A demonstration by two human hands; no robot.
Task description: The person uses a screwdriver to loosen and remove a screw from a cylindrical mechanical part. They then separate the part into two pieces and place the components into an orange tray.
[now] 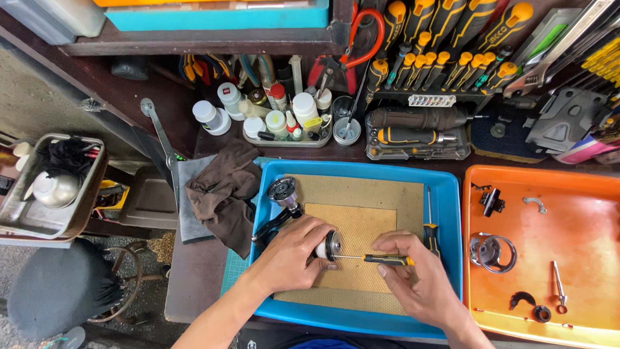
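Blue tray on the desk holds the work: left hand, fingers closed, steadies the reel part while right hand grips the yellow-black screwdriver, best kept square to its screw.

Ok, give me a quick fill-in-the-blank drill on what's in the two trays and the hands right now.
1. The right hand holds a small ____ with a yellow and black handle.
2. The left hand grips a fishing reel over the ____ tray.
3. The loose small parts lie in the ____ tray.
4. A brown ____ lies crumpled left of the blue tray.

Missing words: screwdriver; blue; orange; cloth
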